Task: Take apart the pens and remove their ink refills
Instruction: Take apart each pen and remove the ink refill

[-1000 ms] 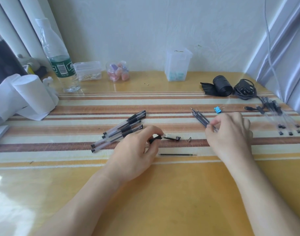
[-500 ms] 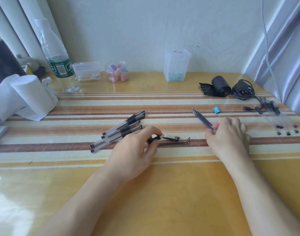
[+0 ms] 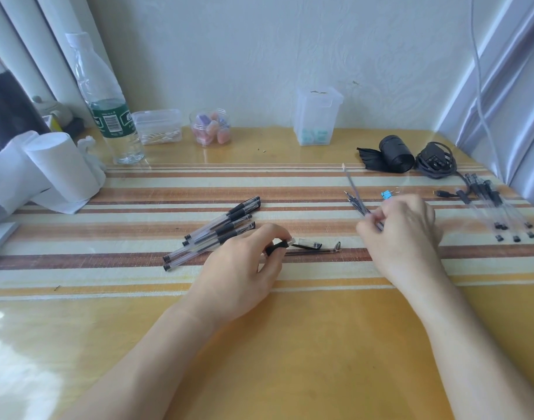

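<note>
Left hand (image 3: 244, 268) pinches the black grip end of an opened pen (image 3: 278, 246); a loose cap (image 3: 309, 245) and tip cone (image 3: 337, 245) lie just beside its fingertips. Right hand (image 3: 402, 234) is curled round a bundle of refills (image 3: 357, 205). Roughly midway, by my reading: the capped pens (image 3: 217, 233) left of the left hand are not yet opened, and the emptied barrels (image 3: 499, 207) lie far right.

a hand can pass over the near yellow part of the table (image 3: 290, 359) and along the far striped band between the pen pile (image 3: 217, 234) and the refill bundle (image 3: 358, 204). in the way: cap (image 3: 309, 245) and loose refill (image 3: 314, 252) at centre, empty barrels (image 3: 499, 207) right, bottle (image 3: 108, 101) and paper rolls (image 3: 62, 168) far left, black roll (image 3: 396, 154) far right.
</note>
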